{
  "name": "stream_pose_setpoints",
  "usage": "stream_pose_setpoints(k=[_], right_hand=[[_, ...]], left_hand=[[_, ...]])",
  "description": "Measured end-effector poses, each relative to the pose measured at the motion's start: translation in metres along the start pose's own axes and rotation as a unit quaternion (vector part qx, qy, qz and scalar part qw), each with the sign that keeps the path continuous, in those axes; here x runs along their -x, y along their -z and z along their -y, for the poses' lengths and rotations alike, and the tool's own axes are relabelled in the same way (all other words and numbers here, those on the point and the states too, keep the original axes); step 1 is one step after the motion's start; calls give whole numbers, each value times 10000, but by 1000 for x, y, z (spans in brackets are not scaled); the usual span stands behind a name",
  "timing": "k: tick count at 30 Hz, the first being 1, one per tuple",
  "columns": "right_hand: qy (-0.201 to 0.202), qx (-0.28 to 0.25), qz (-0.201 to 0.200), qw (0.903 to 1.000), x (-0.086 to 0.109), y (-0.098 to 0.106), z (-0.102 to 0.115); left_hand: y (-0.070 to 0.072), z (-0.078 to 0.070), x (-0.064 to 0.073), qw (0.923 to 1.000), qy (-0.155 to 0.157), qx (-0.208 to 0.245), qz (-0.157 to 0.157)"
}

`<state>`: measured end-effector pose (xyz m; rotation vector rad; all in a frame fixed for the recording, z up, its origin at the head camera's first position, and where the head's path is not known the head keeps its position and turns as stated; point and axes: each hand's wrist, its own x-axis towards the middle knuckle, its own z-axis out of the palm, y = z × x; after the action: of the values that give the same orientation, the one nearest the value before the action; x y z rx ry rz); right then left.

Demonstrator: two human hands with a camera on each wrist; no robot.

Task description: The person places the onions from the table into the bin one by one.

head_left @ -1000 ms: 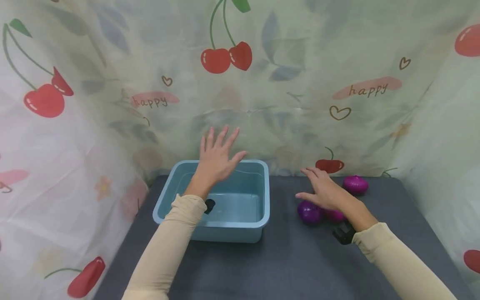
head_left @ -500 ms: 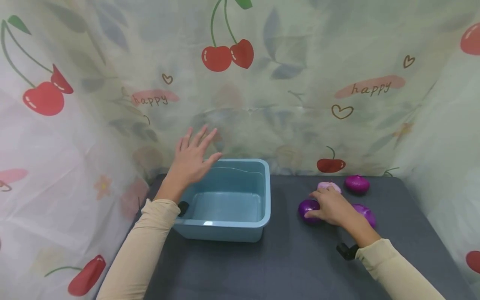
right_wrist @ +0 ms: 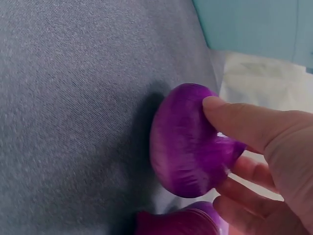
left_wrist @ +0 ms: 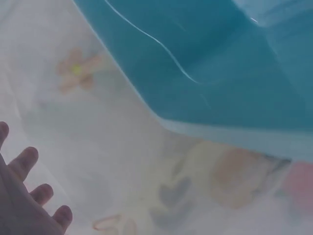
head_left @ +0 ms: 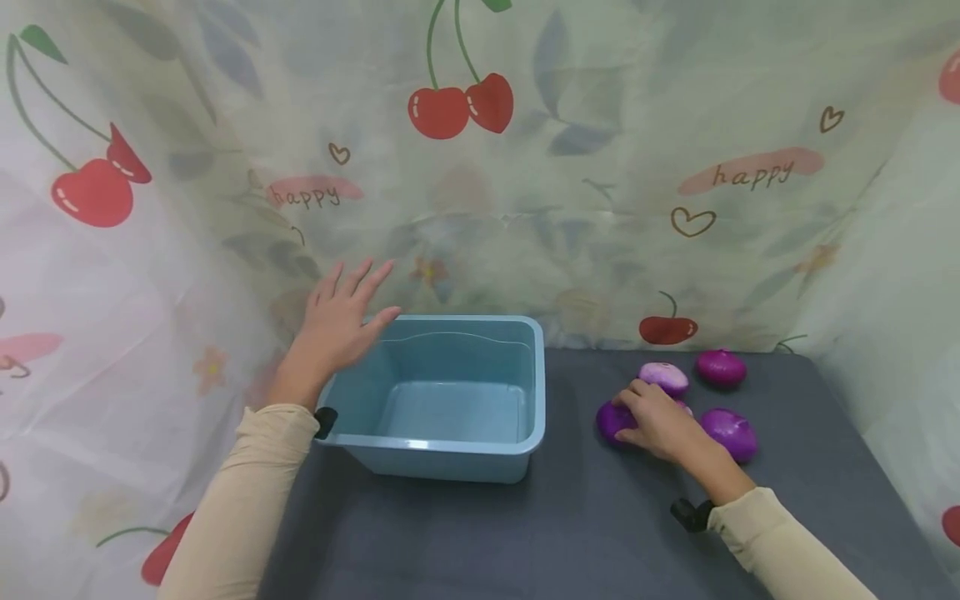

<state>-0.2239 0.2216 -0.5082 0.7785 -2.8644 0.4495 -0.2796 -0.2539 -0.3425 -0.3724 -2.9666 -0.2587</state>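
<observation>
My right hand pinches a purple onion, its thumb on one side and its fingertips on the other. In the right wrist view this onion sits on the grey cloth, and a second onion lies just beside it, under the fingers. Around the hand are a pale pink-purple onion, a magenta one and a violet one. The left hand hovers over the left back corner of a blue plastic basin, fingers spread and holding nothing.
The basin stands left of the onions on a dark grey cloth-covered table. A printed curtain with cherries hangs close behind the table and along both sides. Each wrist wears a small black camera.
My left hand has moved left across the basin, still spread. The right hand has come down among the onions and its fingers have closed on the leftmost one.
</observation>
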Motion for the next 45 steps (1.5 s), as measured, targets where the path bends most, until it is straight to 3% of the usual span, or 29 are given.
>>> stream_pose_setpoints(k=[9, 14, 17, 23, 28, 35, 45], right_hand=[[-152, -680, -182, 9974, -2, -17, 0], [-485, -998, -44, 9938, -3, -27, -1], [-682, -1184, 14, 9906, -4, -30, 1], [-934, -1745, 114, 9802, -6, -42, 11], [-907, -1904, -3, 9775, -7, -54, 14], [-1008, -1946, -122, 9756, -4, -61, 11], [-1130, -1869, -287, 9754, 0, -63, 8]], left_hand=[[-8, 37, 15, 9997, 120, 58, 194], [-15, 55, 24, 9982, 373, 149, 445], [-21, 63, 27, 9974, 374, 126, 599], [-36, 80, 40, 9979, 127, 137, 621], [-50, 94, 53, 9983, -157, -34, 561], [-60, 100, 59, 9985, -305, 9, 465], [-65, 95, 53, 9958, -881, -82, 250]])
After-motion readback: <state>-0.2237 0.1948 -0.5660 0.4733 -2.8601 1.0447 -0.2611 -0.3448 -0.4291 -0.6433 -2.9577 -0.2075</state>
